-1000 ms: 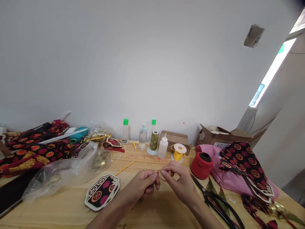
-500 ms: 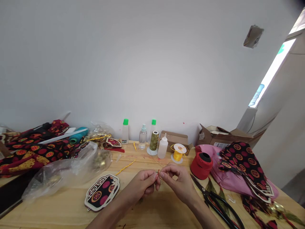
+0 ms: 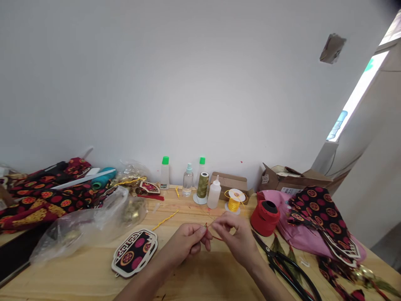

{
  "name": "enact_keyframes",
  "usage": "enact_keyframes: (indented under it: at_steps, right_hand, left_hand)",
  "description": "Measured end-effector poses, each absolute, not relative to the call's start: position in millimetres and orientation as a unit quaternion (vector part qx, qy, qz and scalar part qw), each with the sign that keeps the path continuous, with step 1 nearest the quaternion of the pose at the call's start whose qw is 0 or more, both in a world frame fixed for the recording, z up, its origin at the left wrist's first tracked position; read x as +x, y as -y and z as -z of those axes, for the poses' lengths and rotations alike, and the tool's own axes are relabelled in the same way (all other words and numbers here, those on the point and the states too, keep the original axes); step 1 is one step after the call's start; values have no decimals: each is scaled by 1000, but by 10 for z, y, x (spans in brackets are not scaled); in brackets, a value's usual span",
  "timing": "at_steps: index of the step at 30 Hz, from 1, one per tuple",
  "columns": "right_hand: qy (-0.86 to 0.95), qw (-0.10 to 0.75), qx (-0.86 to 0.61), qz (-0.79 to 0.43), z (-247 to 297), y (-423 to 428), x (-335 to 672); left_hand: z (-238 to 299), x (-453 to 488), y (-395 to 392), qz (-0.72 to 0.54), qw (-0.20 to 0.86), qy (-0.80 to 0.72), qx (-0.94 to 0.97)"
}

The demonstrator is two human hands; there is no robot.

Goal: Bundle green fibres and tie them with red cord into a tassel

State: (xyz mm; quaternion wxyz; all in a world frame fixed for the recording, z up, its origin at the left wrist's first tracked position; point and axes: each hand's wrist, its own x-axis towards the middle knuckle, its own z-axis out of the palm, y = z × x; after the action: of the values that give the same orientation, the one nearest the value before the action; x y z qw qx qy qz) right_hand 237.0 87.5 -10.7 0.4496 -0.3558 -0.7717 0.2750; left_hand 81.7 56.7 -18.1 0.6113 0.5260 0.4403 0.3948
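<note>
Above the middle of the wooden table, my left hand (image 3: 191, 239) pinches a thin red cord (image 3: 216, 238) between thumb and forefinger, a small loop or end poking up at the fingertips. My right hand (image 3: 233, 234) is just to the right, thumb and forefinger pinched together, and the cord runs across toward it. A fine strand seems to show at the right fingertips, too thin to make out well. Left of my forearm lies a vase-shaped ornament (image 3: 134, 253) with a white frame, patterned dark fabric and a twisted yellow cord (image 3: 166, 220).
Black-handled scissors (image 3: 282, 263) and a red thread cone (image 3: 265, 217) lie right of my hands. Behind stand a squeeze bottle (image 3: 214, 193), a green thread spool (image 3: 203, 185) and a yellow cord spool (image 3: 234, 202). A plastic bag (image 3: 90, 223) lies left; pink fabric (image 3: 286, 221) lies right.
My right hand has drawn slightly up and away from my left fingertips, and a length of red cord now shows between them. My left hand stays nearly in place.
</note>
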Motion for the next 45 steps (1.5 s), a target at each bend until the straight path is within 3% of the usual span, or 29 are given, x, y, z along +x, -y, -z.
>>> enact_keyframes:
  at_steps: [3, 9, 17, 21, 24, 36, 45]
  right_hand:
    - [680, 511, -409, -331, 98, -938, 2417]
    - [656, 458, -389, -456, 178, -1014, 2399]
    - [667, 505, -419, -353, 159, -930, 2411]
    - [559, 445, -399, -575, 143, -924, 2403]
    - [505, 437, -396, -630, 186, -908, 2346]
    - [816, 414, -334, -229, 179, -799, 2311]
    - [830, 439, -301, -164, 204, -809, 2311]
  left_hand:
    - [183, 831, -569, -390, 614, -454, 514]
    - [214, 814, -558, -369, 635, -472, 488]
    - [192, 810, -527, -347, 647, -491, 469]
    - [192, 810, -525, -339, 660, -485, 462]
    - [192, 809, -522, -344, 665, -478, 460]
    - [193, 833, -521, -393, 668, -456, 437]
    - [193, 864, -519, -438, 649, -421, 458]
